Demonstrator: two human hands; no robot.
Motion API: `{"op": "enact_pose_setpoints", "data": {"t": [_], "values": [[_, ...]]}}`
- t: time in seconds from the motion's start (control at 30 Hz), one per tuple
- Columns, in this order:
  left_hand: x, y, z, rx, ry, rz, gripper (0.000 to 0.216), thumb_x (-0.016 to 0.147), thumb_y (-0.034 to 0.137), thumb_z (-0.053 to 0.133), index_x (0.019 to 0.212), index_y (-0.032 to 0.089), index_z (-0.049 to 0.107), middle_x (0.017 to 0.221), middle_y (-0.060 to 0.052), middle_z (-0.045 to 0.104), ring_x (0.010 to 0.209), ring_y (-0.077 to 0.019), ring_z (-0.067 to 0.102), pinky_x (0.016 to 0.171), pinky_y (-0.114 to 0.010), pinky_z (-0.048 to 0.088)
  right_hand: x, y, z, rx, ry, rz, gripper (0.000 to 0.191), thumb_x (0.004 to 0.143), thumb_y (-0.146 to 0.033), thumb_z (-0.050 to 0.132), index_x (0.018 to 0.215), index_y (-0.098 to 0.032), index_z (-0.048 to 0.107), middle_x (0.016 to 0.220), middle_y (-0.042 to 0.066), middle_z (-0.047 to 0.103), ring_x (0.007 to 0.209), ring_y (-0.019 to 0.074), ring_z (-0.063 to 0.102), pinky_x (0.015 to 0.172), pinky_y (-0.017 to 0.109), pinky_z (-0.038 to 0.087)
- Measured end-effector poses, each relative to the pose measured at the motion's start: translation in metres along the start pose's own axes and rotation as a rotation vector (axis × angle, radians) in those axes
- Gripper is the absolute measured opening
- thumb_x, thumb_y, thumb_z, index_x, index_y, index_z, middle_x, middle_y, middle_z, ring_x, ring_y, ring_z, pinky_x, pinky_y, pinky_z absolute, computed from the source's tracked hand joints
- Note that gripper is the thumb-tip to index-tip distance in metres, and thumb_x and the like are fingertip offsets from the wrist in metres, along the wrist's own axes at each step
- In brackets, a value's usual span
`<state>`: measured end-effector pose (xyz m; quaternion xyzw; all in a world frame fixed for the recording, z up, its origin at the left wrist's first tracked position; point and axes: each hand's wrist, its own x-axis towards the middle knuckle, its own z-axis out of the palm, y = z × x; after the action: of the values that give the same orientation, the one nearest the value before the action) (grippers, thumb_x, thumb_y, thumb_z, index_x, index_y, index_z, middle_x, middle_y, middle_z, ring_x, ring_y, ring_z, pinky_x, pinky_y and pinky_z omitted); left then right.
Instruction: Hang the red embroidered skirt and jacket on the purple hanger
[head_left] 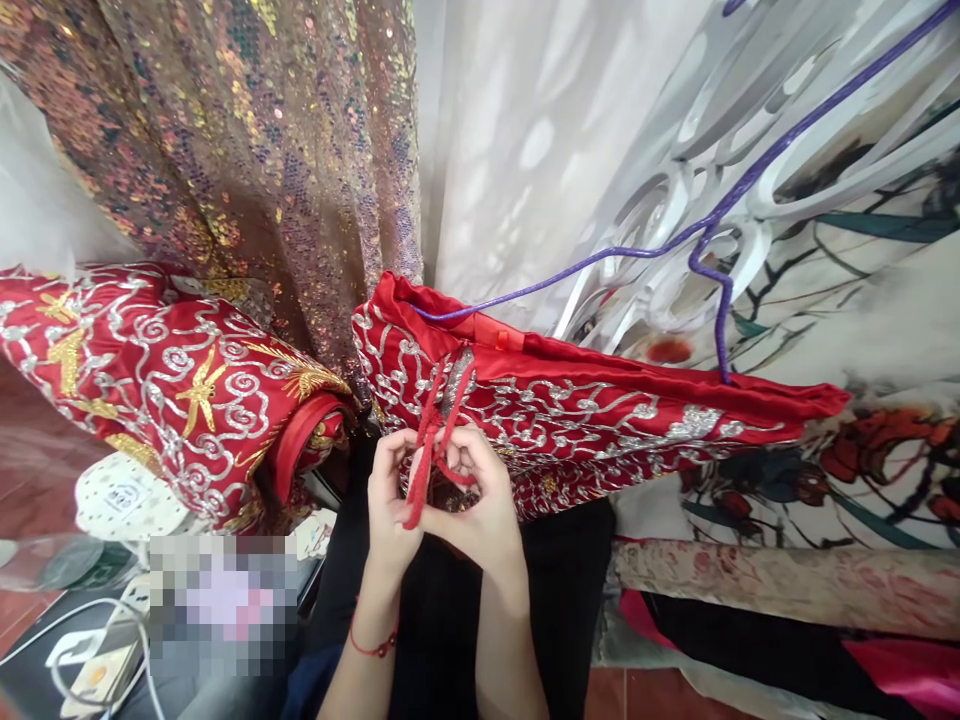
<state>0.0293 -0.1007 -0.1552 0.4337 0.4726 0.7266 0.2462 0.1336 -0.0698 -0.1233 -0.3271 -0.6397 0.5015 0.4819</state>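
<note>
Both my hands meet in front of a red embroidered skirt with silver scrollwork, hanging from a purple wire hanger. A red cord comes down from the skirt's waistband and is looped between my fingers. My left hand pinches the cord, thumb and fingers pressed together. From the other side, my right hand grips the cord too, its fingers curled around a loop. Part of the cord behind my fingers is hidden.
Left lies a red garment with gold and silver embroidery, below a sequinned curtain. A power strip with white cables sits at lower left. A white openwork panel and flower-painted fabric stand at right, above stacked fabric rolls.
</note>
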Motion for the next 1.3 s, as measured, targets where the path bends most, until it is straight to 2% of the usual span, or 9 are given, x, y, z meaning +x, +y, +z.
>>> {"op": "enact_pose_setpoints", "data": {"t": [0.2,0.3,0.47,0.63,0.73,0.83,0.97,1.13,1.3], "values": [[0.002,0.006,-0.002,-0.080,0.040,-0.166,0.027,0.096,0.046,0.060,0.097,0.021,0.069,0.088,-0.003,0.069,0.076,-0.0134,0.067,0.073,-0.024,0.056,-0.009,0.002,-0.005,-0.056,-0.056,0.039,0.065,0.060,-0.031,0.093,0.117,-0.028,0.061,0.100,0.000,0.056,0.082,0.0139,0.052,0.063,0.024,0.045],[0.002,0.005,-0.009,-0.178,-0.071,-0.188,0.033,0.097,0.050,0.055,0.100,0.021,0.069,0.089,-0.004,0.070,0.078,-0.0157,0.068,0.075,-0.027,0.058,-0.010,0.003,-0.008,-0.090,-0.039,0.066,0.056,0.064,-0.032,0.091,0.112,-0.026,0.063,0.098,0.001,0.064,0.076,0.0134,0.054,0.062,0.024,0.044],[0.003,0.006,-0.015,-0.229,-0.234,-0.211,0.025,0.089,0.042,0.071,0.099,0.020,0.068,0.080,-0.003,0.069,0.065,-0.0120,0.064,0.061,-0.021,0.054,-0.009,0.007,-0.017,-0.131,-0.014,-0.030,0.043,0.068,-0.027,0.088,0.104,-0.026,0.066,0.082,-0.004,0.061,0.063,0.0096,0.044,0.057,0.024,0.039],[0.005,0.002,-0.008,-0.063,-0.054,-0.254,0.018,0.090,0.035,0.070,0.097,0.019,0.067,0.087,-0.003,0.069,0.075,-0.0112,0.065,0.071,-0.020,0.055,-0.011,0.006,-0.021,-0.094,0.057,0.013,0.022,0.086,-0.029,0.072,0.106,-0.024,0.066,0.071,-0.006,0.053,0.058,0.0089,0.043,0.057,0.024,0.039],[0.005,-0.006,-0.008,0.070,0.071,-0.227,0.012,0.094,0.030,0.062,0.099,0.020,0.066,0.097,-0.004,0.069,0.089,-0.0126,0.066,0.084,-0.022,0.054,-0.011,0.006,-0.020,-0.057,0.116,0.054,0.014,0.095,-0.033,0.062,0.100,-0.021,0.068,0.069,-0.004,0.056,0.058,0.0094,0.048,0.057,0.023,0.041],[0.005,-0.011,-0.012,0.180,0.100,-0.162,0.014,0.092,0.019,0.057,0.102,0.020,0.066,0.102,-0.004,0.069,0.097,-0.0141,0.066,0.092,-0.026,0.052,-0.012,0.010,-0.018,-0.021,0.170,0.090,0.019,0.096,-0.037,0.061,0.093,-0.020,0.068,0.069,-0.002,0.058,0.061,0.0104,0.054,0.057,0.023,0.044],[0.002,-0.009,-0.014,0.206,0.034,-0.129,0.022,0.090,0.013,0.051,0.105,0.020,0.066,0.103,-0.005,0.070,0.102,-0.0171,0.067,0.097,-0.032,0.053,-0.013,0.014,-0.018,-0.008,0.195,0.115,0.021,0.096,-0.040,0.062,0.092,-0.020,0.067,0.069,-0.002,0.058,0.062,0.0110,0.055,0.060,0.024,0.046],[0.006,0.004,-0.006,0.254,-0.118,-0.016,0.024,0.095,0.025,0.058,0.117,0.023,0.068,0.116,-0.006,0.072,0.109,-0.0192,0.067,0.101,-0.034,0.052,-0.008,0.008,-0.015,-0.051,0.128,0.075,0.019,0.097,-0.039,0.060,0.096,-0.020,0.066,0.067,-0.003,0.055,0.060,0.0106,0.051,0.057,0.024,0.042],[0.030,0.024,0.000,0.399,-0.112,0.120,0.013,0.091,0.035,0.069,0.097,0.023,0.073,0.095,-0.003,0.075,0.092,-0.0196,0.068,0.092,-0.035,0.052,0.013,-0.012,-0.020,-0.219,0.080,-0.065,0.016,0.096,-0.035,0.060,0.089,-0.021,0.063,0.071,-0.003,0.059,0.060,0.0098,0.051,0.057,0.024,0.042]]}}
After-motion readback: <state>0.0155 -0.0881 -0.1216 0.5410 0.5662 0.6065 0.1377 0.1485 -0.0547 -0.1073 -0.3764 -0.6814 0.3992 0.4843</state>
